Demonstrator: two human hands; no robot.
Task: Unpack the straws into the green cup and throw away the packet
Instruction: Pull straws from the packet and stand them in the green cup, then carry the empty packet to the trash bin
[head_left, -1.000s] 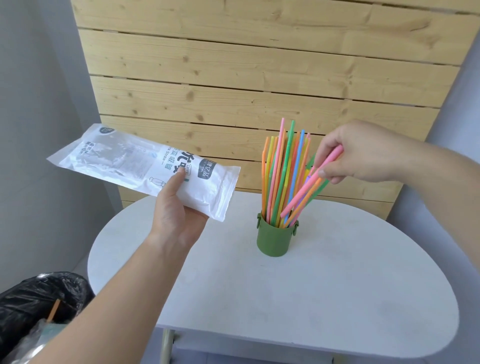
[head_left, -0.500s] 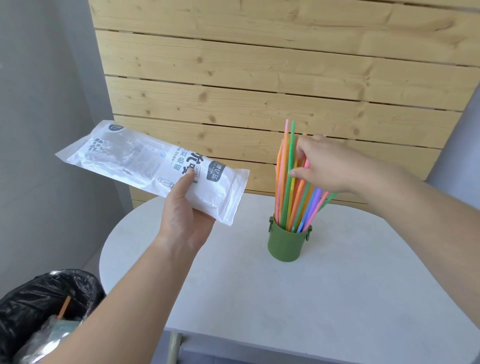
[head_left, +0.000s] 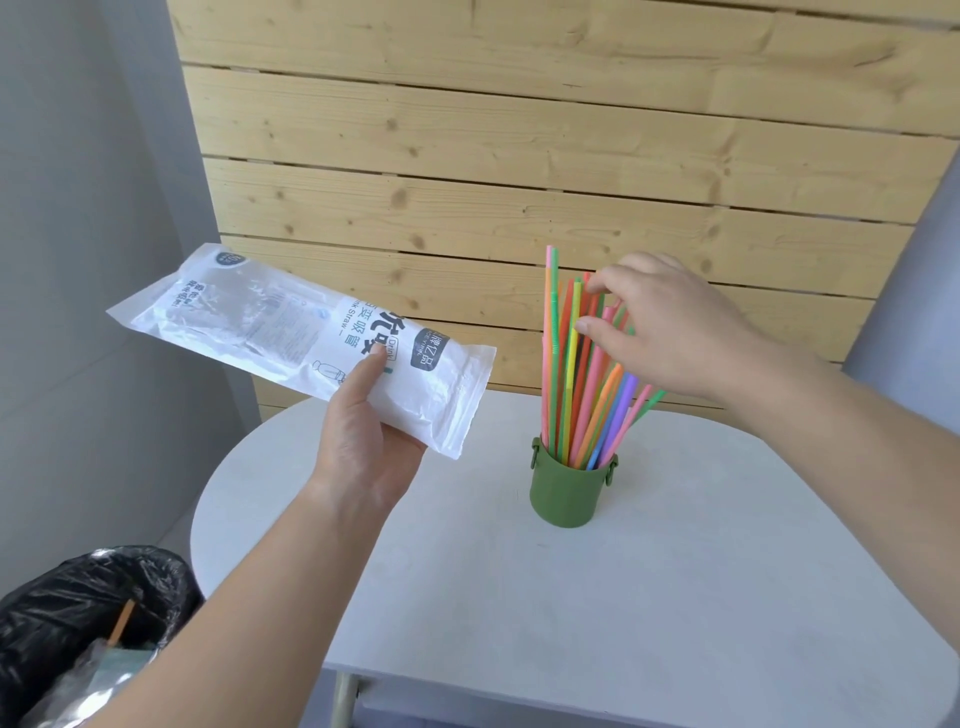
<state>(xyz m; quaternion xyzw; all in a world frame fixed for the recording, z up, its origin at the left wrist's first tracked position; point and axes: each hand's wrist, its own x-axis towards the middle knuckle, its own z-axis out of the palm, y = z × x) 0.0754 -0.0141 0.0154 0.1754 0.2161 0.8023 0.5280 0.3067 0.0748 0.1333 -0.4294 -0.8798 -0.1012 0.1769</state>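
Observation:
A green cup (head_left: 567, 493) stands on the white table (head_left: 623, 597), filled with several coloured straws (head_left: 569, 374) that fan upward. My right hand (head_left: 670, 327) hovers at the tops of the straws, fingers spread and touching a few of them without gripping. My left hand (head_left: 363, 441) holds the white plastic straw packet (head_left: 291, 332) by its near end, up in the air left of the cup. The packet looks flat; I see no straws in it.
A bin lined with a black bag (head_left: 78, 623) stands on the floor at the lower left, with some rubbish inside. A wooden slat wall (head_left: 519, 156) rises behind the table. A table leg (head_left: 345, 701) shows below the front edge.
My right hand let go of the pink straw into the cup and now rests open at the straw tops. The packet stays in my left hand; the view shifted left and down.

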